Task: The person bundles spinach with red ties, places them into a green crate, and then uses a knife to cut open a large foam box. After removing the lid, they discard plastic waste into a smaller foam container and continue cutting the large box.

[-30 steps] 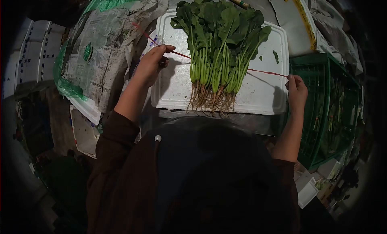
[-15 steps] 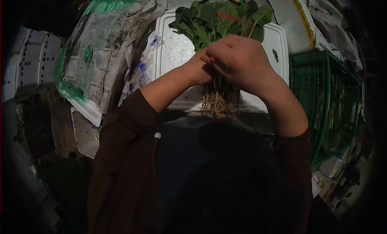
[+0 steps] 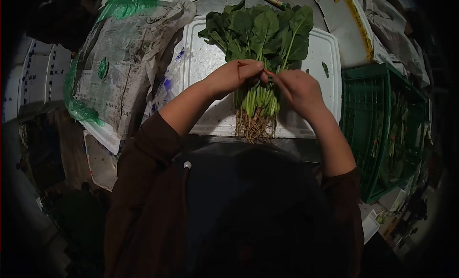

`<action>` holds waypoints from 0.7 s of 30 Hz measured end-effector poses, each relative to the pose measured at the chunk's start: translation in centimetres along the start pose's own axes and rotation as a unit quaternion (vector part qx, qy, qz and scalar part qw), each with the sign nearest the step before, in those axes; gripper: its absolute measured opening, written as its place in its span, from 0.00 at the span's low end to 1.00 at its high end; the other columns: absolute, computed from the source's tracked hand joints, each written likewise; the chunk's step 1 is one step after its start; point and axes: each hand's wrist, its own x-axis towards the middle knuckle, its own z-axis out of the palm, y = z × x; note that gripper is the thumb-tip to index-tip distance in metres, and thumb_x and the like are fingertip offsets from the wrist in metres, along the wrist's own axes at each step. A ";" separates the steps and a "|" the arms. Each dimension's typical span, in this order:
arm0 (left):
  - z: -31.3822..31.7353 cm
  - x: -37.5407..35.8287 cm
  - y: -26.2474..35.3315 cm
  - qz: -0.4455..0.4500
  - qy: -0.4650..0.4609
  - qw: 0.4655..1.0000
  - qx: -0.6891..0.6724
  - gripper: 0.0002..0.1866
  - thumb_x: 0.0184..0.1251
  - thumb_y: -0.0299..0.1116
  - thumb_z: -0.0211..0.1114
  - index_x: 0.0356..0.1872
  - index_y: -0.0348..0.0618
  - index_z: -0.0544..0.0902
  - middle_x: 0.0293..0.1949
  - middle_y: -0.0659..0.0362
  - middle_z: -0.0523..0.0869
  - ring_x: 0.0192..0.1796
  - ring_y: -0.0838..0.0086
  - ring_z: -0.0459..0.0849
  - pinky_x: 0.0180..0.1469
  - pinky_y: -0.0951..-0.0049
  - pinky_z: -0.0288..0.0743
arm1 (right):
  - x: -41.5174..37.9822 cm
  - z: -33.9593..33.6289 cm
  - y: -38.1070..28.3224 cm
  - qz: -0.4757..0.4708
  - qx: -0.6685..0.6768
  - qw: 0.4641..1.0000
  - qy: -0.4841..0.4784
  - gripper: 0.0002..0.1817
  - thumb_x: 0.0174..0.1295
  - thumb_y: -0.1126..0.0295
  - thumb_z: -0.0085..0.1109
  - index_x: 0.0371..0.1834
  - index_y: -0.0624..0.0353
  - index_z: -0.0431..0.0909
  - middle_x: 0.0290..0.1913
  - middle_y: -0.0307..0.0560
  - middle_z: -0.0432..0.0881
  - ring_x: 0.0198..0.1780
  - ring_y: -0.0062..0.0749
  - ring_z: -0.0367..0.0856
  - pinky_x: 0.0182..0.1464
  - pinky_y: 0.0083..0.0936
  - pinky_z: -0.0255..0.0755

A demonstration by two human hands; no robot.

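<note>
As a bunch of leafy greens (image 3: 262,36) lies beneath, the left hand (image 3: 233,78) and right hand (image 3: 301,90) pinch a red tie (image 3: 269,73)

Both hands meet over the stems, thumbs and fingertips closed on the tie, with a short red stretch showing between them. The bunch rests on a white board (image 3: 205,50) under the hands; leaves fan out beyond them, and brown roots trail toward the wearer. Farther past the leaves, a wooden-handled tool (image 3: 276,2) lies on the metal desk (image 3: 214,3). Right of the right hand stands a green crate (image 3: 366,86); left of the left hand, newspaper (image 3: 114,82) is spread.
</note>
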 end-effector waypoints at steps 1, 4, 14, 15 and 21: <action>0.1 0.0 -0.3 0.016 0.003 0.998 -0.057 0.18 0.69 0.46 0.54 0.35 0.42 0.82 0.25 0.69 0.76 0.30 0.84 0.70 0.36 0.81 0.64 | -0.6 0.2 -0.5 -0.056 -0.043 0.998 0.001 0.10 0.60 0.61 0.57 0.30 0.57 0.73 0.24 0.48 0.75 0.31 0.49 0.76 0.31 0.40 0.69; 0.6 -0.8 0.5 0.016 0.027 0.997 0.067 0.10 0.64 0.37 0.61 0.37 0.42 0.83 0.28 0.64 0.81 0.33 0.79 0.78 0.37 0.78 0.71 | -0.7 -0.4 -1.2 -0.011 0.070 0.996 -0.045 0.10 0.61 0.62 0.55 0.38 0.56 0.76 0.31 0.49 0.78 0.36 0.42 0.78 0.36 0.32 0.73; 1.5 -0.4 0.6 0.499 0.204 0.608 0.583 0.15 0.43 0.28 0.61 0.37 0.45 0.82 0.32 0.64 0.80 0.29 0.73 0.78 0.28 0.74 0.73 | 3.3 -1.6 1.9 0.180 0.410 0.873 -0.194 0.12 0.67 0.66 0.46 0.45 0.60 0.75 0.33 0.37 0.77 0.32 0.18 0.72 0.36 0.17 0.68; 1.5 -0.4 0.4 0.494 0.214 0.611 0.580 0.18 0.41 0.28 0.62 0.40 0.45 0.83 0.33 0.63 0.81 0.27 0.72 0.77 0.26 0.74 0.72 | 3.5 -1.9 2.1 0.183 0.404 0.862 -0.243 0.12 0.67 0.65 0.47 0.43 0.60 0.75 0.31 0.35 0.75 0.31 0.17 0.70 0.35 0.16 0.68; 1.1 -0.4 0.6 0.458 0.241 0.603 0.607 0.12 0.43 0.31 0.60 0.34 0.49 0.81 0.27 0.65 0.75 0.26 0.73 0.75 0.25 0.74 0.69 | 3.8 -1.5 2.3 0.111 0.293 0.934 -0.170 0.10 0.66 0.65 0.49 0.36 0.61 0.74 0.26 0.36 0.74 0.28 0.20 0.71 0.32 0.20 0.67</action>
